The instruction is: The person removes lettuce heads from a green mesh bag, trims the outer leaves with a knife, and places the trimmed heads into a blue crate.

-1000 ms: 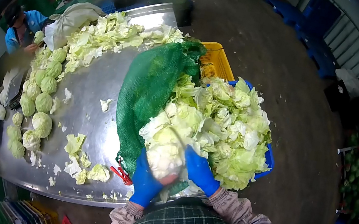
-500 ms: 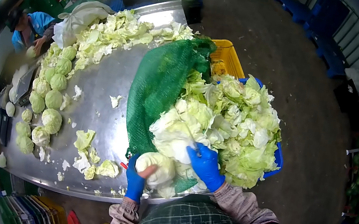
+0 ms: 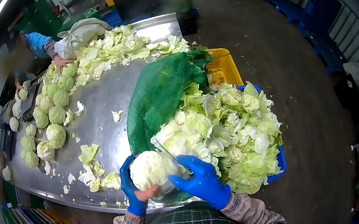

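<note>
Near the front edge of the metal table, my left hand [image 3: 134,190], in a blue glove with its thumb bare, is wrapped round the left side of a pale cabbage head [image 3: 152,170]. My right hand [image 3: 203,178], also blue-gloved, grips a thin knife [image 3: 164,148] whose blade points up and left above the cabbage; its fingers touch the cabbage's right side. A green mesh bag [image 3: 155,98] lies just beyond. Loose leaves [image 3: 249,138] are heaped to the right, over a blue crate [image 3: 279,165].
Cabbage heads [image 3: 58,114] line the left of the metal table [image 3: 109,85]. A co-worker's hand [image 3: 61,64] rests on the far ones. Leaf scraps [image 3: 90,154] lie left of my left hand. A yellow crate [image 3: 225,67] stands behind the leaf heap.
The cabbage in my left hand has turned and shows a whiter side. My right hand has moved down against it. The co-worker's arm now reaches over the cabbage row.
</note>
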Tool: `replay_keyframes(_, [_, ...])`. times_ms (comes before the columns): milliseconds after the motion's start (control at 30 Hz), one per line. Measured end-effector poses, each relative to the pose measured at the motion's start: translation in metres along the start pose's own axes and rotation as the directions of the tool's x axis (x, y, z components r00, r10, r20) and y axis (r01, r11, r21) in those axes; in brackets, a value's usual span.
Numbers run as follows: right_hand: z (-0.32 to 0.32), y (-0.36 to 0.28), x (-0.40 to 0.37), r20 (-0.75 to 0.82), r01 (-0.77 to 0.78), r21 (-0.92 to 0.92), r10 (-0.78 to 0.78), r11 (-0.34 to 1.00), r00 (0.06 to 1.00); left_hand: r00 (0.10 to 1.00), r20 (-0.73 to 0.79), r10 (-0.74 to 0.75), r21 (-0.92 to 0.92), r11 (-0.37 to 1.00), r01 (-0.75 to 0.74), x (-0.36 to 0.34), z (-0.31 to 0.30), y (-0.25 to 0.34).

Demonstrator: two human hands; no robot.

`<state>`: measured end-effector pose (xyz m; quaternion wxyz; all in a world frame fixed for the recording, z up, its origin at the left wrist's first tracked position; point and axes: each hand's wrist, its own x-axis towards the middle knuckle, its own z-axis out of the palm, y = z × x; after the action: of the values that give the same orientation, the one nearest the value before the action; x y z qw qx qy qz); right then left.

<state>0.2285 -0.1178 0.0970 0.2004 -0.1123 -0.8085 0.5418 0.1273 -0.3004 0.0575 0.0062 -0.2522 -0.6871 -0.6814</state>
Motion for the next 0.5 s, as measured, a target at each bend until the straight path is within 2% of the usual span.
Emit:
replay_keyframes(67, [-0.005, -0.004, -0.003, 0.01, 0.031, -0.072, -0.03, 0.997, 0.999, 1.0, -0.013, 0.018, 0.035, 0.999, -0.017, 0.001, -0.002, 0.009])
replay_keyframes(100, [0.0, 0.007, -0.003, -0.085, 0.162, -0.093, -0.17, 0.982, 0.982, 0.999, -0.01, 0.033, 0.056, 0.998, -0.032, 0.002, -0.003, 0.013])
replay_keyframes(133, [0.001, 0.016, -0.003, -0.121, 0.14, -0.092, -0.15, 0.986, 0.981, 0.999, -0.012, 0.051, 0.075, 0.996, -0.05, 0.005, -0.003, 0.015])
replay_keyframes(200, [-0.001, 0.03, -0.002, -0.184, 0.098, -0.085, -0.113, 0.991, 0.976, 0.962, -0.107, -0.252, -0.267, 0.939, 0.216, -0.004, -0.012, -0.006])
replay_keyframes(233, [-0.007, 0.03, -0.002, -0.164, -0.026, -0.014, 0.024, 1.0, 0.986, 0.908, -0.11, -0.403, -0.434, 0.842, 0.321, -0.01, -0.017, -0.02])
replay_keyframes(267, [-0.009, 0.041, -0.002, -0.188, -0.16, 0.084, 0.174, 0.984, 0.967, 0.885, -0.107, -0.454, -0.563, 0.761, 0.322, -0.012, -0.021, -0.034])
replay_keyframes(333, [-0.015, 0.083, -0.005, -0.192, -0.178, -0.172, 0.144, 0.969, 0.971, 0.838, -0.072, -0.54, -0.783, 0.552, 0.288, -0.007, -0.028, -0.054])
replay_keyframes(433, [-0.021, 0.065, 0.001, -0.163, -0.047, -0.334, -0.009, 0.942, 0.987, 0.831, 0.093, -0.549, -0.904, 0.303, 0.302, 0.016, -0.013, -0.003])
replay_keyframes(500, [-0.013, 0.021, 0.013, -0.048, 0.125, -0.193, -0.137, 0.973, 0.989, 0.829, 0.132, -0.543, -0.897, 0.291, 0.333, 0.025, -0.004, 0.011])
